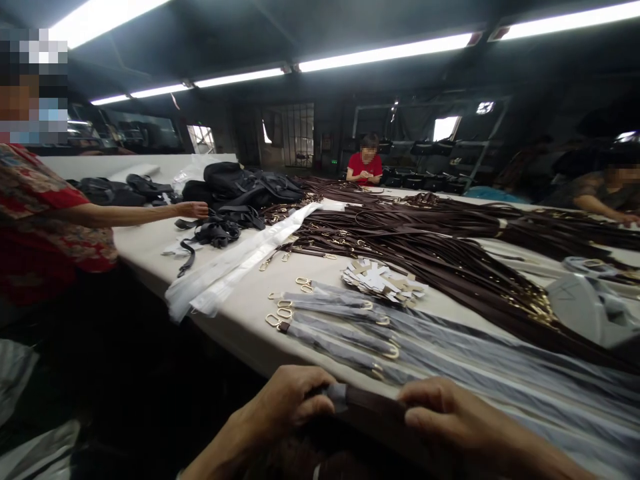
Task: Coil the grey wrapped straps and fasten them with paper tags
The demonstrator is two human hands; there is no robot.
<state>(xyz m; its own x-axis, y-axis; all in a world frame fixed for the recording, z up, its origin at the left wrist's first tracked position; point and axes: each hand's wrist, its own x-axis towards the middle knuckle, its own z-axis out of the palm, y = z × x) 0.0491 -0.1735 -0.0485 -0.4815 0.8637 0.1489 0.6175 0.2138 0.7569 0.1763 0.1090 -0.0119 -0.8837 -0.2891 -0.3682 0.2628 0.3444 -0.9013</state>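
Low in front of me, at the table's near edge, a dark brown strap (pixel 373 403) is stretched between my hands. My left hand (pixel 295 395) pinches its left end, where a short grey, filmy piece (pixel 338 396) shows beside the fingertips. My right hand (pixel 440 407) is closed on the strap farther right, thumb below and fingers above. Just beyond lie several straps in clear plastic sleeves (pixel 340 333), with gold oval rings (pixel 273 321) at their left ends. A heap of small white and tan paper pieces (pixel 383 281) lies behind them.
Long brown straps (pixel 400 233) with gold hardware cover the table's middle. Flat clear plastic sleeves (pixel 250 250) lie to the left, near black bags (pixel 240 183). A white tape dispenser-like device (pixel 583 307) stands right. One person's hand (pixel 193 210) reaches in from the left; other people sit across.
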